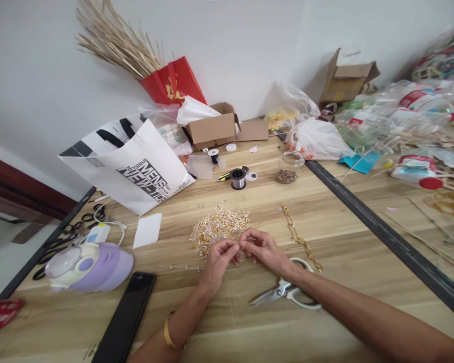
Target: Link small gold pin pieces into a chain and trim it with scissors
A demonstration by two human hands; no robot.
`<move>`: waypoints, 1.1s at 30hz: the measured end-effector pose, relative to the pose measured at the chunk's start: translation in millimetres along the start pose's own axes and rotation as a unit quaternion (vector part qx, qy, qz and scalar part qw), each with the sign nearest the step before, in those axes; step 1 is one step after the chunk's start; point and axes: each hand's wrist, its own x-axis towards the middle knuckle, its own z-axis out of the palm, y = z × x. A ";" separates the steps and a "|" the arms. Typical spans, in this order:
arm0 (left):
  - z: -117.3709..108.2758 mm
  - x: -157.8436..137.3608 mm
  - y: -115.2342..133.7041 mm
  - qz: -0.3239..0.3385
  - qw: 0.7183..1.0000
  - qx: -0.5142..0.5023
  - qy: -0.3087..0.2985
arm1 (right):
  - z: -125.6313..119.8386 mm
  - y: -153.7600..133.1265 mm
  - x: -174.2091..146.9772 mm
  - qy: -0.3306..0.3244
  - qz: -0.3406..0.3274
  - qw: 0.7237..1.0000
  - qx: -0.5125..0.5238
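My left hand [220, 257] and my right hand [263, 248] meet at the near edge of a pile of small gold and clear beads [215, 227]. Both are closed in a fingertip pinch, and what they pinch is too small to make out. Below them, faint thin threads [233, 302] trail over the table. A short string of clear beads [181, 267] lies left of my left hand. White-handled scissors [283, 291] rest partly under my right forearm. Beyond my right wrist lies a gold chain [297, 234].
A black phone [124, 317] and a purple-and-white device [91, 267] lie at left, near a large white bag [136, 166]. Behind the pile stand a wire spool [238, 179] and a glass jar [288, 169]. Plastic bottles [393, 116] crowd the right, past a black strip [363, 222].
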 end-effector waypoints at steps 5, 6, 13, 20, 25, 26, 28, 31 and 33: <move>0.1 0.0 -0.9 -0.004 1.000 -0.013 0.016 | 3.2 -2.6 -6.5 0.048 -0.144 0.980 -0.125; 0.3 -0.3 -0.7 -0.005 1.000 -0.014 0.016 | 3.8 -3.4 -7.9 0.047 -0.176 0.970 -0.160; 3.4 -3.5 4.6 -0.006 1.000 0.013 0.021 | 3.4 -0.3 -10.0 0.038 -0.250 0.935 -0.247; 3.8 -4.1 1.1 0.014 0.998 0.063 0.024 | 0.3 3.3 -10.5 0.034 -0.293 0.909 -0.296; 3.2 -4.0 -5.1 0.033 0.995 0.096 0.017 | -2.5 6.2 -13.3 0.040 -0.289 0.871 -0.394; 2.9 -4.2 -5.7 0.036 0.994 0.104 0.016 | -2.9 6.6 -13.5 0.038 -0.285 0.867 -0.406; 2.2 -4.7 -6.0 0.046 0.991 0.126 0.014 | -3.1 6.5 -13.2 0.022 -0.277 0.868 -0.411; 1.1 -5.6 -5.0 0.068 0.985 0.155 0.011 | -2.9 5.1 -11.3 -0.001 -0.270 0.881 -0.389; 0.7 -5.8 -4.3 0.076 0.983 0.170 0.010 | -2.9 4.1 -10.0 -0.006 -0.265 0.889 -0.373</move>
